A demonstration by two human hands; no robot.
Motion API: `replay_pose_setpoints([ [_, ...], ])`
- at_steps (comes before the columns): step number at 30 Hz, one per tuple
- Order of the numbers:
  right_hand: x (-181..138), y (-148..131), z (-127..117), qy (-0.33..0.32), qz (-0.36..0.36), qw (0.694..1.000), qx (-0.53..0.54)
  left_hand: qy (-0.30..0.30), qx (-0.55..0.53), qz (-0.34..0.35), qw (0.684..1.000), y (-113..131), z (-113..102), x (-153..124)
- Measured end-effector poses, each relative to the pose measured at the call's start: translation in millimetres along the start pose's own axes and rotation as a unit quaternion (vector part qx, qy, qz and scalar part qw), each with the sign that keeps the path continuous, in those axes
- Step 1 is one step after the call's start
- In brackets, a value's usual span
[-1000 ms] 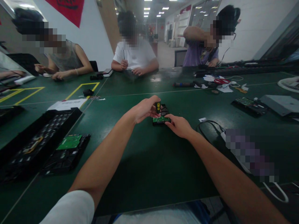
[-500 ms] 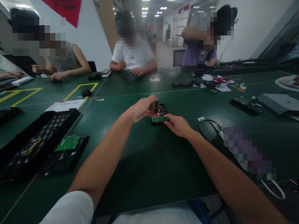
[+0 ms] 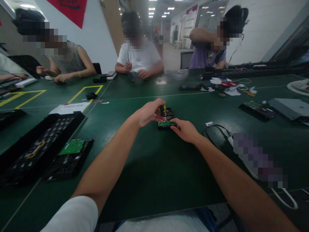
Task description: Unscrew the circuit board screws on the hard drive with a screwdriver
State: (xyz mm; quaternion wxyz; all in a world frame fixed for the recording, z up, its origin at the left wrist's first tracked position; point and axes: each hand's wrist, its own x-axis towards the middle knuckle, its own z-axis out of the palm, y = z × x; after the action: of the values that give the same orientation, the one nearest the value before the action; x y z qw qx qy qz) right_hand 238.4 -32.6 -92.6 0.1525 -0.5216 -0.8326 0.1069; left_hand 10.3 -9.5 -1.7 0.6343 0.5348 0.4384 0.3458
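My left hand point(image 3: 151, 112) is closed around the black-and-yellow handle of a screwdriver point(image 3: 163, 110), held upright over a small hard drive point(image 3: 166, 124). The drive lies flat on the table, black with a green circuit board on its near part. The screwdriver's tip is hidden by my fingers and the drive. From the right, my right hand point(image 3: 185, 129) grips the drive's near right edge between thumb and fingers.
At left lie a long black tray point(image 3: 45, 141) and a larger hard drive point(image 3: 72, 158) with a green board. Another drive point(image 3: 257, 109), a grey box point(image 3: 291, 108) and a cable point(image 3: 217, 125) are at right. Several people sit across the green table point(image 3: 154, 187).
The view has shifted slightly, moving everything a little to the right. The yellow marking on the screwdriver handle shows differently, as if turned. Both hands keep their places at the hard drive.
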Motion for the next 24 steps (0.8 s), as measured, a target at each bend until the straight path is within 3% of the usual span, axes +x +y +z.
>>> replay_pose_setpoints([
  [10, 0.4, -1.1, -0.9, -0.006, 0.003, 1.0, -0.002, -0.04, 0.014, 0.006, 0.999, -0.7, -2.1, 0.4],
  [17, 0.0, -0.9, -0.2, -0.003, 0.001, 1.0, 0.001, -0.017, -0.003, -0.002, 1.0, 0.9, 2.2, -2.4],
  [24, 1.3, 1.9, 2.3, -0.002, 0.0, 1.0, -0.002, -0.045, 0.001, 0.01, 0.999, -1.1, -1.0, 0.0],
])
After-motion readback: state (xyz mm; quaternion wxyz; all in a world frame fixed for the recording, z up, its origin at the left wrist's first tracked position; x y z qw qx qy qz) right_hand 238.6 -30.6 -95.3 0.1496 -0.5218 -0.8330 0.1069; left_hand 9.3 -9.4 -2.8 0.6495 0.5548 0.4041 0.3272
